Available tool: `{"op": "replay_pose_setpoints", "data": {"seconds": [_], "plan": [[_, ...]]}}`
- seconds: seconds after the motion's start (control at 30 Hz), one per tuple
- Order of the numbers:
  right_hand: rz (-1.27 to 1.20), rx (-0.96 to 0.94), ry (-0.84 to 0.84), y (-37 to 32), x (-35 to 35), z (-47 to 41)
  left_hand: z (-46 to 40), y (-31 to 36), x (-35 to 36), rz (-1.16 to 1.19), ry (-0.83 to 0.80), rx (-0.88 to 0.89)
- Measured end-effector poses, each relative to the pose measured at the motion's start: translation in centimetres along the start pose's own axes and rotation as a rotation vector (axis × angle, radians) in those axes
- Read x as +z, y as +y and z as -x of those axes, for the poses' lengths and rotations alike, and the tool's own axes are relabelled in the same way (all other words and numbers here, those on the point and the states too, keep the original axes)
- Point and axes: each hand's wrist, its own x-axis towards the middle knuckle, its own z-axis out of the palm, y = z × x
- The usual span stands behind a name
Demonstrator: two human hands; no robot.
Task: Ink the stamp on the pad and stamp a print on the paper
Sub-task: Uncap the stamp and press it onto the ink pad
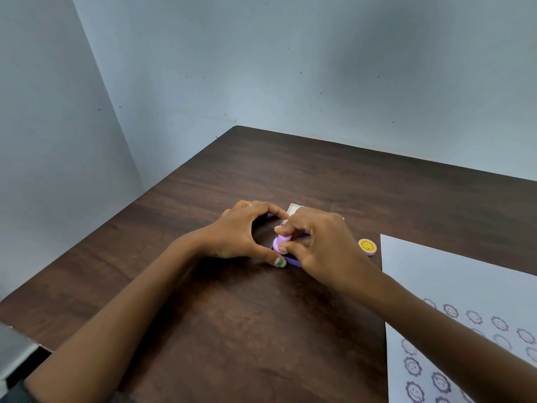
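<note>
Two bare arms are reaching out from the bottom edge, closest to me, over a dark brown wooden table (238,315). I am seeing the right hand (322,242) pinching a small round purple stamp (281,242) with its thumb and fingers closed around it. I am seeing the stamp sitting low on the ink pad (290,259), which is showing only as a thin purple edge under the fingers. I cannot tell if the stamp is pressing into the ink, because the hand is covering most of it. My left hand (238,234) is curving around the pad, with its finger and thumb spread wide and touching the pad's sides. Its thumbnail is wearing green polish, and one finger is wearing a ring. Something small and white (293,209) is peeking out behind the hands. A little round cap (367,246) with a yellow smiley face is lying just beside the white paper (453,274). The paper is lying on the right, and it is showing many purple flower-shaped smiley prints (450,310) near its lower part.
</note>
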Motion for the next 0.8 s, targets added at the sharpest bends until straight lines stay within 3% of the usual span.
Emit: {"op": "replay_pose_setpoints", "data": {"seconds": [0.27,0.37,0.43,0.5,0.6,0.8], "plan": [[-0.065,0.139,0.131,-0.2,0.9,0.4,-0.1,0.0,0.0,-0.017,-0.001,0.0],[-0.161,0.219,0.105,0.1,0.4,0.4,0.0,0.0,0.0,-0.018,-0.003,0.006],[-0.365,0.372,0.154,0.6,-0.3,0.5,0.0,0.0,0.0,-0.009,-0.009,-0.003],[-0.795,0.534,0.234,1.0,-1.4,1.0,-0.1,0.0,-0.1,-0.016,-0.014,-0.007],[-1.399,0.673,0.203,1.8,-2.7,2.0,0.0,0.1,-0.1,-0.016,-0.01,-0.009],[-1.687,0.787,0.177,2.6,-4.8,4.0,0.0,0.2,-0.2,-0.01,-0.026,-0.02]]}}
